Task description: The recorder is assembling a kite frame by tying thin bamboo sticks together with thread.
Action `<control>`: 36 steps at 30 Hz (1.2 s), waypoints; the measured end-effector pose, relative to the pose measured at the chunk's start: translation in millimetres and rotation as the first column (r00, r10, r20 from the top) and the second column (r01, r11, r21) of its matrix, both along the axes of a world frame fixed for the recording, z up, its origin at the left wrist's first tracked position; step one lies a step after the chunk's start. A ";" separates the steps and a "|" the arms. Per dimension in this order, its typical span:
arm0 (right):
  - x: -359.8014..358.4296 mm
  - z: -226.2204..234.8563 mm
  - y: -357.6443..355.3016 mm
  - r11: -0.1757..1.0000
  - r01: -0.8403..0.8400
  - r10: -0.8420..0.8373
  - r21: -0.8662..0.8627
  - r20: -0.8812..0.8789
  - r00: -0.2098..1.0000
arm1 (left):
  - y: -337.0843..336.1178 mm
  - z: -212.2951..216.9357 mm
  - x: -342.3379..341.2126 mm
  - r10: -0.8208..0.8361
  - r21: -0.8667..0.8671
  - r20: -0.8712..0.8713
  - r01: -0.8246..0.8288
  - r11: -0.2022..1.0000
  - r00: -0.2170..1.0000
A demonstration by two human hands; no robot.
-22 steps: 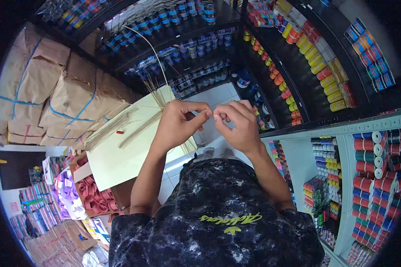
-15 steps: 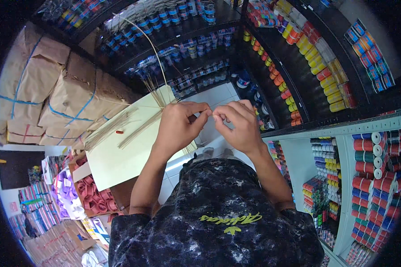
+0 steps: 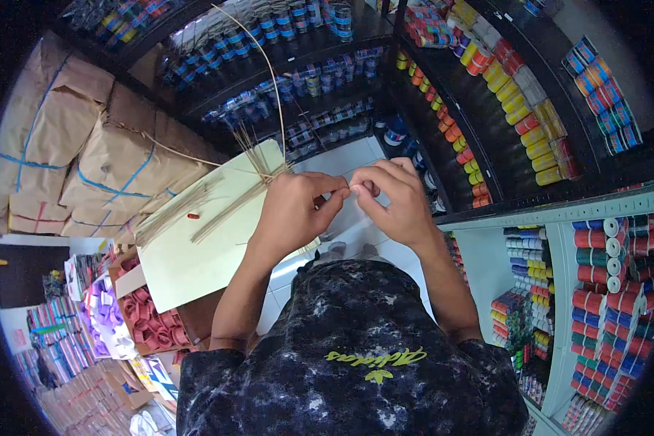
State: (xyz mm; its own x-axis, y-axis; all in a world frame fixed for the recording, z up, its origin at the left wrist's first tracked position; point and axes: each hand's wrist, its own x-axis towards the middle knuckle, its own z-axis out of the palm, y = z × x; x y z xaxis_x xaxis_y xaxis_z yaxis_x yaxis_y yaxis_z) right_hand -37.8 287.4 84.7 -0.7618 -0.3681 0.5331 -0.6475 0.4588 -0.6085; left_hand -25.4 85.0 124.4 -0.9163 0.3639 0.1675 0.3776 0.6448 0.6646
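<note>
In front of my chest my hands meet, fingertips nearly touching. My left hand (image 3: 287, 221) is closed in a pinch on a thin, pale cane-like strand (image 3: 278, 94), whose long tail curves far upward from behind the hand. A second long strand (image 3: 189, 155) bends away to the left from the same place. My right hand (image 3: 400, 203) pinches too, at a short bit of strand between the fingertips; the fingers cover most of it. Below and left, more thin strands (image 3: 229, 211) lie on a pale yellow tabletop (image 3: 174, 283), beside a small red object (image 3: 193, 216).
Large paper-wrapped bundles (image 3: 109, 160) tied with blue straps are stacked at the left. Dark shelves (image 3: 443, 102) with colourful spools stand ahead and right. A pale shelf unit (image 3: 479, 269) with thread rolls is near my right arm. A box of pink rolls (image 3: 152, 320) sits lower left.
The long strand has swung, its far end going up and to the right. Both hands have shifted slightly right, still pinching close together.
</note>
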 end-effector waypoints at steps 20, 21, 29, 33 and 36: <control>5.5 -4.6 -6.4 0.995 0.090 -0.089 -0.039 0.032 0.996 | -2.0 -15.6 -9.8 -0.050 0.384 0.307 -0.075 0.920 0.950; 5.7 -4.9 -7.2 0.994 0.103 -0.102 -0.035 0.022 0.995 | -1.3 -14.7 -9.3 -0.050 0.383 0.307 -0.076 0.921 0.950; 7.4 -2.3 -8.5 0.994 0.113 -0.113 -0.012 0.024 0.993 | 2.3 -13.3 -4.9 0.075 0.243 0.227 -0.131 0.961 0.971; 6.7 -1.4 -8.1 0.996 0.090 -0.089 -0.012 0.040 0.995 | 3.8 -12.4 -3.1 0.085 0.180 0.078 -0.098 0.979 0.993; 4.4 -0.3 -6.1 0.996 0.084 -0.084 -0.006 0.031 0.996 | 3.1 -12.1 -2.6 0.045 0.123 0.027 -0.048 0.991 0.999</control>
State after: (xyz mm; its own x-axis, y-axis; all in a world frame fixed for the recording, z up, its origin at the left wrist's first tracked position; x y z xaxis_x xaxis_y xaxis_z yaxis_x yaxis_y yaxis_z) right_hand -33.4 281.3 84.4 -0.8061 -0.2983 0.5111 -0.5875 0.5064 -0.6311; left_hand -28.0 88.1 112.3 -0.9361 0.2983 0.1863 0.3319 0.5739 0.7487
